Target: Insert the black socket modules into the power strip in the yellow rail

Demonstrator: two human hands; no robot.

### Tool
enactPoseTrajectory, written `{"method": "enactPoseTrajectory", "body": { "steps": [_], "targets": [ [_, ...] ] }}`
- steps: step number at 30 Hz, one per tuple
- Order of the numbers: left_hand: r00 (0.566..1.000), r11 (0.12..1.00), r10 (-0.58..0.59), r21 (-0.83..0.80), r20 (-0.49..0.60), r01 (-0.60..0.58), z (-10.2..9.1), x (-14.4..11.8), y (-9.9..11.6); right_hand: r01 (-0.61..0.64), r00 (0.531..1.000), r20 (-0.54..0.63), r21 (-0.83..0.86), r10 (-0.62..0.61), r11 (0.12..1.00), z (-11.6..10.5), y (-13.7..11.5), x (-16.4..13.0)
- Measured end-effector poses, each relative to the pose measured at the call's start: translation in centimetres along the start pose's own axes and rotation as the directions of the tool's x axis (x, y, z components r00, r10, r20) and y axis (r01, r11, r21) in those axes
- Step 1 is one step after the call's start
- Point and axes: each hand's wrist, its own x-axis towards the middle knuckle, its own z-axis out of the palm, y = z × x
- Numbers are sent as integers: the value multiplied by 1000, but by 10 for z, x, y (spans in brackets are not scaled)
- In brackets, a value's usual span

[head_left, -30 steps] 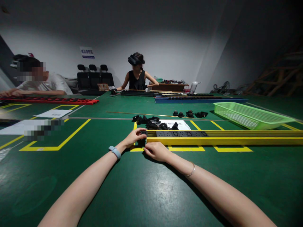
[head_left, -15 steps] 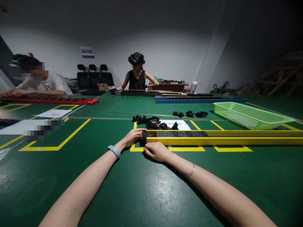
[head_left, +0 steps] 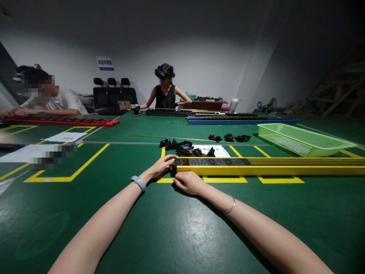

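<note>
"Where's the rail?"

"The yellow rail [head_left: 270, 170] lies lengthwise on the tabletop [head_left: 159, 228], its left end between the hands, its right end running out of view."

"And the room around it?"

"Green surface stretches from its front edge down past the forearms. Behind it's tighter: black parts [head_left: 184, 145] are heaped just beyond the left end, and a green basket [head_left: 316, 149] sits close behind farther right."

"What's the left hand [head_left: 159, 167] doing?"

"Its fingers touch the socket block [head_left: 178, 161] at the rail's left end. I can't tell if they're clamped on it. A short gap separates that block from the row of sockets [head_left: 219, 161] along the channel."

"Right hand [head_left: 188, 182]?"

"Against the front wall near that same end, fingers curled in. Whether they grip the rail, I can't tell."

"Any writing?"

"A white sheet [head_left: 221, 151] behind the rail has dark Chinese characters, partly covered by the parts. The wall sign [head_left: 105, 63] has characters too, too blurred to read surely."

"Materials?"

"The rail's a straight, smooth channel with a slight sheen. The sockets are dark rectangles, some with a pale outline. The basket is slatted plastic by the look of it, and flat yellow tape [head_left: 228, 180] marks out boxes underneath."
</note>
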Motion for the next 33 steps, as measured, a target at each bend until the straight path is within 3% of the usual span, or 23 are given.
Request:
{"method": "enactPoseTrajectory", "body": {
  "steps": [9,17,27,33],
  "targets": [
    [999,996,27,80,21,-29,0,1,-1,14,1000,-11,-9,-14,1000,0,0,0],
    [997,971,63,232,-53,-49,1,3,-2,6,1000,-9,-9,-6,1000,0,0,1],
    [999,986,45,158,19,-48,6,3,0,14,1000,-9,-27,-15,1000,0,1,0],
    [999,980,39,193,29,-44,6,5,-1,23,1000,-14,-28,-24,999,0,1,0]
  ]
}}
